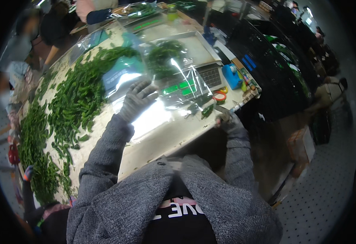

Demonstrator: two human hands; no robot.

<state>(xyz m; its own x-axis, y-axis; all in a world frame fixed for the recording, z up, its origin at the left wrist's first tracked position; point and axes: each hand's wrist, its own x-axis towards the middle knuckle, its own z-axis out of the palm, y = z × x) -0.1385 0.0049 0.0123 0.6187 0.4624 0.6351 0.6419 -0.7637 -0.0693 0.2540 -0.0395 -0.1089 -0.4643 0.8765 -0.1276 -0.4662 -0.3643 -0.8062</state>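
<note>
My left hand [139,99], in a grey knitted glove, lies with its fingers stretched out over glossy clear plastic bags [145,122] on the table. My right hand [229,120], also gloved, is at the table's right edge with curled fingers; what is in them is too blurred to name. Ahead, a clear bag of green peppers [165,57] rests on a weighing scale [198,46]. Its green display shows through the plastic. A large heap of long green peppers [78,89] covers the table's left side. An orange-red tape roll [219,96] lies beyond my right hand.
A blue box [231,76] and small coloured items stand right of the scale. Dark crates [263,69] rise on the right. A second scale [143,25] is at the far end. Other people stand along the left; a co-worker's gloved hand [28,173] is by the peppers.
</note>
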